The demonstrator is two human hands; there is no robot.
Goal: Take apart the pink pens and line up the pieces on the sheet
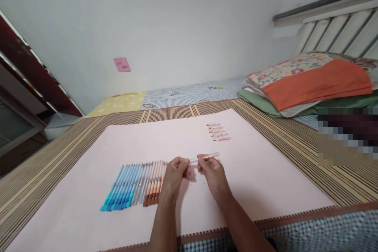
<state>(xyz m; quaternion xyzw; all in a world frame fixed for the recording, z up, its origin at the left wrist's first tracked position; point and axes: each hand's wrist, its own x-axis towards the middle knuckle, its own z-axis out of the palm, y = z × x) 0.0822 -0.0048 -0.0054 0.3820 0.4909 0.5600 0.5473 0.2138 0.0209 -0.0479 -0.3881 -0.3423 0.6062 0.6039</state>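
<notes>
My left hand and my right hand are close together above a pale pink sheet. Both are closed on a slim whitish pen, which slants up to the right and sticks out past my right hand. A thin white stretch of it shows between my fingers; whether it is one piece or two I cannot tell. Left of my hands lies a row of blue pens, clear greyish pens and peach pens with brown ends. My left forearm hides the row's right end.
Several short pinkish pen parts with dark tips lie farther back. Tiny dark specks dot the sheet near my hands. A striped mat lies under it. Folded bedding is piled at right; a pink note is on the wall.
</notes>
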